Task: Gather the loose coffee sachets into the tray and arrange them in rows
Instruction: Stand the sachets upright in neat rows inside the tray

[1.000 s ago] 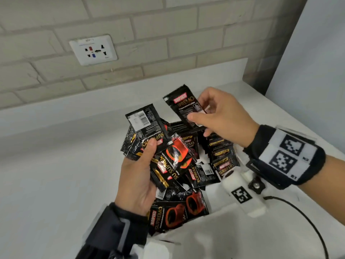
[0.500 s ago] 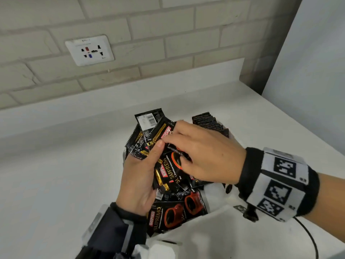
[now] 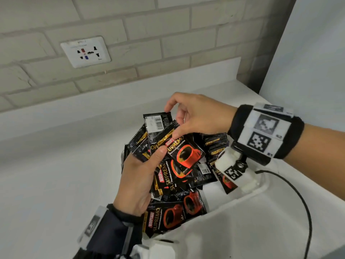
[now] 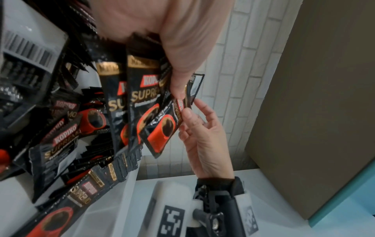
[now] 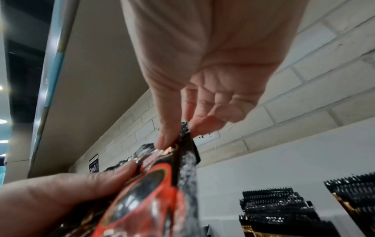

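My left hand [image 3: 156,154] grips a fanned bunch of black coffee sachets [image 3: 168,176] over the white tray [image 3: 258,192]. Its thumb [image 4: 178,86] presses on the front of the bunch. My right hand [image 3: 175,122] pinches the top of the bunch: the thumb lies on the front sachet with the red cup [image 3: 186,153], and the index finger touches the top edge of a barcode-side sachet [image 3: 157,124]. The right wrist view shows this pinch [image 5: 176,136] from below. More loose sachets [image 3: 168,215] lie in the tray's near part. Sachets stand in rows [image 3: 216,142] at its right.
The tray stands on a white counter [image 3: 56,174] against a brick wall with a socket plate [image 3: 85,51]. A grey panel [image 3: 308,53] closes the right side. A black cable [image 3: 302,202] trails from my right wrist across the counter.
One second ago my right hand held a single sachet up, apart from the bunch. It then laid it onto the bunch in my left hand, and now pinches the bunch's top.
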